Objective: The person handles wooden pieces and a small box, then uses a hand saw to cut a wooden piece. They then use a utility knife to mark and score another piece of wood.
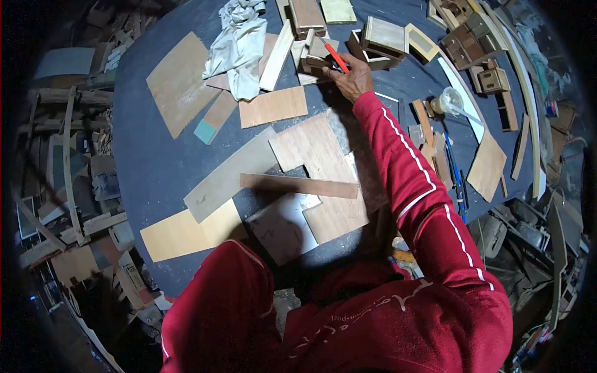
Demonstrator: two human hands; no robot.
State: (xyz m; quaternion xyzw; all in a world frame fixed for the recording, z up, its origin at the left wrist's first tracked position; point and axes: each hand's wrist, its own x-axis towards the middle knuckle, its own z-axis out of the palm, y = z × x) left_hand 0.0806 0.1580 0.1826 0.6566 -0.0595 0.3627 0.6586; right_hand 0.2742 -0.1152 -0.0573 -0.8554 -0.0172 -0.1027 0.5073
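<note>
My right hand (352,77) is stretched out to the far side of the dark table, its fingers closed on a red-handled tool (336,56) with a thin tip. The tip points at a small wooden box (307,15), beside an open wooden piece (313,61). My left hand is out of sight. Nearer to me, a narrow brown strip (298,185) lies across a notched plywood board (320,165) and a grey board (233,174). A pale yellow board (189,231) is at the left.
A white cloth (239,53) lies at the back. Small wooden drawers (472,40) stand at the far right, near a clear container (447,101) and blue pens (457,177). A large thin board (180,84) is on the left. Wood scraps surround the table.
</note>
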